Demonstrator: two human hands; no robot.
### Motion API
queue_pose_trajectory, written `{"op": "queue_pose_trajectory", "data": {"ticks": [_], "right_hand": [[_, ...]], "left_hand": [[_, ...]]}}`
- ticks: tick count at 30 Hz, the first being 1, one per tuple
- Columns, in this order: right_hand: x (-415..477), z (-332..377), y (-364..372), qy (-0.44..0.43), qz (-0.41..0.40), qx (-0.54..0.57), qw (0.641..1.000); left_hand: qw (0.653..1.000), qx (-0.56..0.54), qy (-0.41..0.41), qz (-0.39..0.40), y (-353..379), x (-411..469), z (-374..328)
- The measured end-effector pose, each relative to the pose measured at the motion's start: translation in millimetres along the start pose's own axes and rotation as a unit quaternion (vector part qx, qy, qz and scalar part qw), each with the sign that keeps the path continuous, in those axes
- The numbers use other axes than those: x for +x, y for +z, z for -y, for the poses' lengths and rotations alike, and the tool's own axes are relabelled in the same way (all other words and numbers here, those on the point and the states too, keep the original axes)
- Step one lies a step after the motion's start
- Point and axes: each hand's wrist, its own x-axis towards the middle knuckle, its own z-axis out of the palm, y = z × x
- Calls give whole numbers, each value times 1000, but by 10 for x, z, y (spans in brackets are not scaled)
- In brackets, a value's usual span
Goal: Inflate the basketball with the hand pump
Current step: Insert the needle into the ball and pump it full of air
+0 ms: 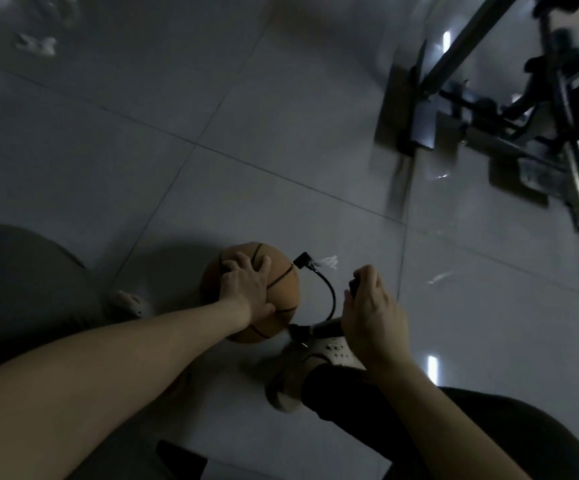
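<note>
An orange basketball (pixel 283 289) with black seams lies on the grey tiled floor. My left hand (pixel 246 285) rests on top of it with the fingers spread over its surface. A black hose (pixel 329 292) curves from a black connector (pixel 302 261) at the ball's upper right side down to the pump (pixel 319 330). My right hand (pixel 371 313) grips the pump's black handle from above. The pump's dark barrel shows just left of that hand, above my light shoe.
My light shoe (pixel 302 372) and dark trouser leg lie under the right hand; another foot (pixel 127 303) shows left of the ball. A black metal frame (pixel 510 109) with flat base plates stands at the upper right. Small pale scraps (pixel 329 262) lie on the floor.
</note>
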Motion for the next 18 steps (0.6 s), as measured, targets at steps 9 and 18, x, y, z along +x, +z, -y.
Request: {"op": "queue_pose_trajectory", "data": {"ticks": [9, 18], "right_hand": [[-127, 246, -698, 7, -54, -7, 998], [-69, -19, -46, 19, -35, -19, 999]], "left_hand": [[998, -49, 26, -5, -2, -46, 24], [1000, -11, 8, -1, -49, -50, -45]]}}
